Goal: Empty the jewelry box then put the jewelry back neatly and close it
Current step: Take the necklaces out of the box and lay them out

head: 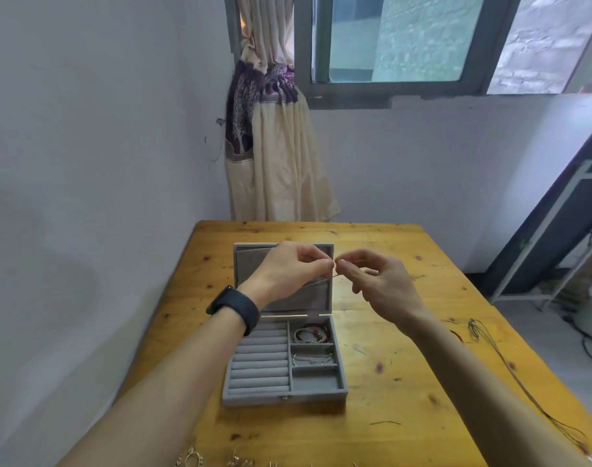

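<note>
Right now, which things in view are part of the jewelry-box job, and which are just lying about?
Job: jewelry box, open; thin strand pinched between left hand and right hand; bracelets in the box's far compartment; silver chain in the middle one; loose jewelry at the table's near edge; thin cord at its right edge, probably.
Lying about: curtain; metal rack; wristband.

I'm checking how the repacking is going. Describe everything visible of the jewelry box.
The grey, velvet-looking jewelry box sits open on the wooden table, lid upright at the back. Left half: bare ring rolls. Right: three compartments, far one holding bracelets, middle a thin silver piece, near one empty. Small clasp in front.
</note>
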Tool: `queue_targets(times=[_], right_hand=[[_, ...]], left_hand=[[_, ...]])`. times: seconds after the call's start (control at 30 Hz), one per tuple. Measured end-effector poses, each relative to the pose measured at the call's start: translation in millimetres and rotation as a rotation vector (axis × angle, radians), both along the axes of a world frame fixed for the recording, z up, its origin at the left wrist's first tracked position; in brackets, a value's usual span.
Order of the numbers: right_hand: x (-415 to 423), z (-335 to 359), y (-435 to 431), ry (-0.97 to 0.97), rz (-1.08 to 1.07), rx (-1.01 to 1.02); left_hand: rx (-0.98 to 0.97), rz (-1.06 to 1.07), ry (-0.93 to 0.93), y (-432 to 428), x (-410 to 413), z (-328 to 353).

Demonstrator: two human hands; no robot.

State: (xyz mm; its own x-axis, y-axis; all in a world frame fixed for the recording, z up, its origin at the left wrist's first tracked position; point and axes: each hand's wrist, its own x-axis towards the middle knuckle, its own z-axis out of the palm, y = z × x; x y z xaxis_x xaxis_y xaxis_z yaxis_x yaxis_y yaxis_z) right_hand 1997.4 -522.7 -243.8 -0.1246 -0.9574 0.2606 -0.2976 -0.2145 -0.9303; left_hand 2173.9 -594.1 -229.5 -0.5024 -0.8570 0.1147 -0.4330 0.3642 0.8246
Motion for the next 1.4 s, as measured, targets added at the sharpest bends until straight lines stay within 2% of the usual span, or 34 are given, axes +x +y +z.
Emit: queue_targets(times=[0.17, 0.37, 0.5, 0.63, 0.77, 0.87, 1.0, 1.07, 1.4], right_hand=[[-18.5, 13.8, 15.1, -0.018, -0.059, -0.035], [-37.4, 32.2, 31.6, 0.046, -0.091, -0.098], [-46.5, 35.8, 43.7, 0.123, -0.112, -0.164], [-50.5, 31.9, 60.1, 0.214, -0.166, -0.162], [-53.7, 26.6, 75.7, 0.167, -0.174, -0.138], [-53.1, 25.8, 87.2, 0.04, -0.146, -0.073], [-57.1, 17.8, 100.8, -0.104, -0.092, 0.113], [-58.1, 11.5, 108.1, -0.148, -0.063, 0.186], [-56.6, -22.4, 130.2, -0.198, 0.039, 0.381]], left_hand=[[0.073, -0.109, 0.017, 10.3, -20.3, 21.4], [-0.022, -0.119, 0.025, 23.3, -37.7, 42.3], [0.134, -0.101, 0.091, 38.7, -46.3, 51.5], [0.196, -0.11, 0.066, 52.7, -49.7, 48.2], [0.31, -0.134, 0.143, 67.8, -52.8, 38.8], [0.384, -0.173, 0.209, 77.3, -53.4, 28.7], [0.225, -0.137, 0.103, 92.3, -53.0, 13.5], [0.207, -0.134, 0.072, 101.6, -52.3, 3.2], [0.223, -0.087, 0.048, 122.6, -47.9, -38.6]])
